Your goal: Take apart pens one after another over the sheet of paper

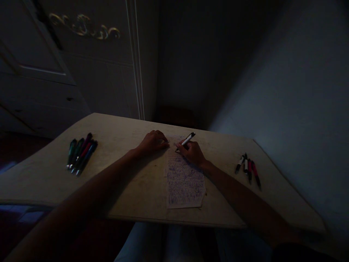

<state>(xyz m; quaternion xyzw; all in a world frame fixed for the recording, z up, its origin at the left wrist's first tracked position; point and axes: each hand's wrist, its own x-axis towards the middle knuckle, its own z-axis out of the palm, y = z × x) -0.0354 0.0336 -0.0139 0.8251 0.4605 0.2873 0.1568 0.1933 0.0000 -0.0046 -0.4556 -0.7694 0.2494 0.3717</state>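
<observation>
In my right hand [194,153] is a white pen [187,139] with a black end, gripped between thumb and fingers. Its tip points down to the left, at the upper part of a sheet of paper [185,182]. Dense purple-blue scribbles cover much of the sheet, which lies lengthwise towards me. My left hand [153,142] rests at the paper's upper left edge, fingers together and thumb side towards the sheet. A ring shows on one finger. In this dim light I cannot make out whether the fingertips pin the paper.
Several dark-coloured pens [81,153] lie bunched on the left of the pale table [131,200]. Several more pens, white and red, [247,168] lie at the right. A cabinet with a gold ornament [84,27] stands behind, and a wall [300,109] borders the right side.
</observation>
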